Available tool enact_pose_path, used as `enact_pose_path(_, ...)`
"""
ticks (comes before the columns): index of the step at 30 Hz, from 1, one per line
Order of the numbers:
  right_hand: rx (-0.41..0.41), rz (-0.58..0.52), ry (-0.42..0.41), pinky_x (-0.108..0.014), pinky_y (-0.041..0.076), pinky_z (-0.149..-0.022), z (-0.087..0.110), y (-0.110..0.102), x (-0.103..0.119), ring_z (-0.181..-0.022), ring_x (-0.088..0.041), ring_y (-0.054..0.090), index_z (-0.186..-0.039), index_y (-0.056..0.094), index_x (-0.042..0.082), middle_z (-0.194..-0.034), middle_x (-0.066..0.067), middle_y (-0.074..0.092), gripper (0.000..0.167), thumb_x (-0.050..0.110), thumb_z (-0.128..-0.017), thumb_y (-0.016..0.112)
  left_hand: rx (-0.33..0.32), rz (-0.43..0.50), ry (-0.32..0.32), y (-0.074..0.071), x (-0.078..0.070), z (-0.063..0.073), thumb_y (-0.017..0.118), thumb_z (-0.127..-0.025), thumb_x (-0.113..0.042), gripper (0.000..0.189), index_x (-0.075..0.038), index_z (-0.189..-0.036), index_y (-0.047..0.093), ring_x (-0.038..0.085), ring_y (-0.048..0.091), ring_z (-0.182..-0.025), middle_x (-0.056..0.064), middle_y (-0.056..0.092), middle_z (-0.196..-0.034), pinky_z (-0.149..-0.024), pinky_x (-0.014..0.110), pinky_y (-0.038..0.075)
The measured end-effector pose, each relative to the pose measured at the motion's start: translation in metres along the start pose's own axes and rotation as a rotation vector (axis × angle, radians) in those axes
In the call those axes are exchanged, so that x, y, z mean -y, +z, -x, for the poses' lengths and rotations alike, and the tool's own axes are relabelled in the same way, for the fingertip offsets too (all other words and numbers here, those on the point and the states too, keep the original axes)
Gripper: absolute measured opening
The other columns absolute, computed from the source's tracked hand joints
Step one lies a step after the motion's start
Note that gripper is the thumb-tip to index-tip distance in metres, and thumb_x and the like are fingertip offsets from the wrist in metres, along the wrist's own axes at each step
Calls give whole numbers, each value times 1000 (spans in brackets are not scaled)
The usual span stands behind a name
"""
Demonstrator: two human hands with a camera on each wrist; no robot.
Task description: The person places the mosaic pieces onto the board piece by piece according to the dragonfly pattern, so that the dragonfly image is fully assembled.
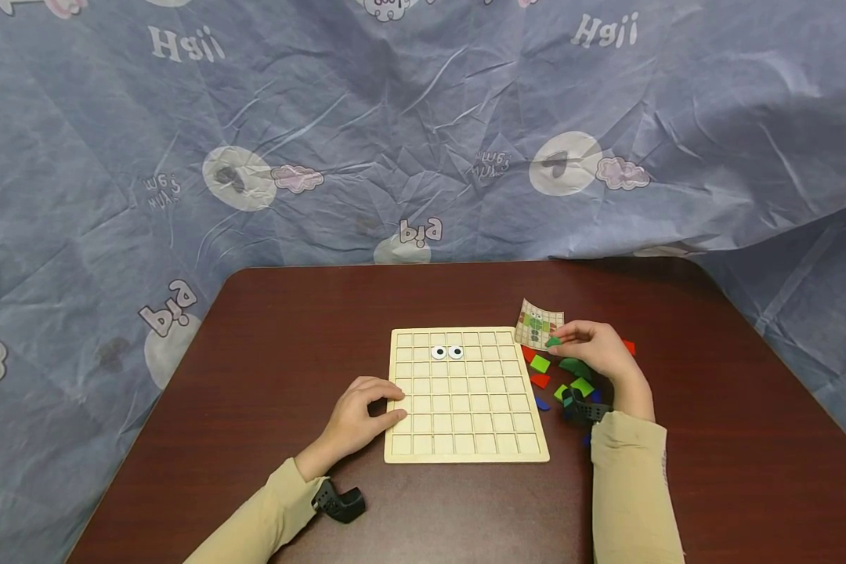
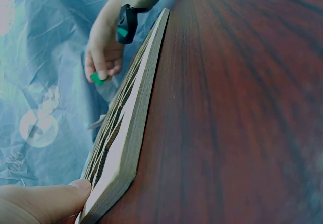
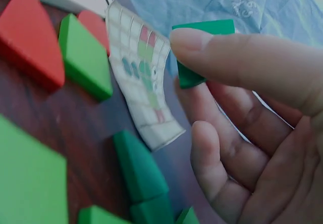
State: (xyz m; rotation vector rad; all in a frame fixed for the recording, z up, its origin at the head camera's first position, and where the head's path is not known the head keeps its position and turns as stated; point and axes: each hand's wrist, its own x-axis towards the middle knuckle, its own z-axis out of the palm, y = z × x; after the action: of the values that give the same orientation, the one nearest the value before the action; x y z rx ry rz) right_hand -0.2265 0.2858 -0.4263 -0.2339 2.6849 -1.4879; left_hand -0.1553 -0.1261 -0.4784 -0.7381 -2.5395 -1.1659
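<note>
A pale wooden grid board [image 1: 471, 403] lies on the table, with two white eye pieces [image 1: 447, 352] in its upper rows. My left hand [image 1: 363, 411] rests on the board's left edge, thumb and fingertips touching its rim; the thumb [image 2: 55, 201] shows in the left wrist view. With thumb and fingers my right hand [image 1: 595, 348] pinches a small green block [image 3: 214, 27] that has a straight top edge. It is held above the table, beside a curled pattern card [image 3: 136, 72] printed with a coloured figure on a grid.
Loose pieces lie right of the board: red blocks [image 3: 31, 40], light green blocks [image 3: 83, 57], dark green curved pieces [image 3: 141, 168] and a blue piece [image 1: 542, 403]. The dark wooden table [image 1: 310, 313] ends at a hanging blue-grey cloth [image 1: 366, 141].
</note>
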Motion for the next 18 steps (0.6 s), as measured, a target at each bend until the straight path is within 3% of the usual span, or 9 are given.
enact_pose_path(9, 9, 26, -8, -45, 51, -78, -2, 5, 29, -87, -13, 61, -112, 65, 2, -104, -15, 64, 39, 31, -85, 70, 11, -2, -23, 0, 0, -1, 77, -77, -23, 21, -17, -96, 73, 12, 53, -104, -7, 65, -102, -89, 36, 45)
enact_pose_path(18, 94, -44, -72, -48, 51, -82, -6, 20, 61, -93, -30, 63, -112, 65, 1, -102, -14, 66, 34, 26, -88, 67, 4, 3, -12, 0, -1, -1, 78, -76, -21, 21, -17, -95, 73, 15, 54, -104, -6, 65, -102, -88, 38, 45)
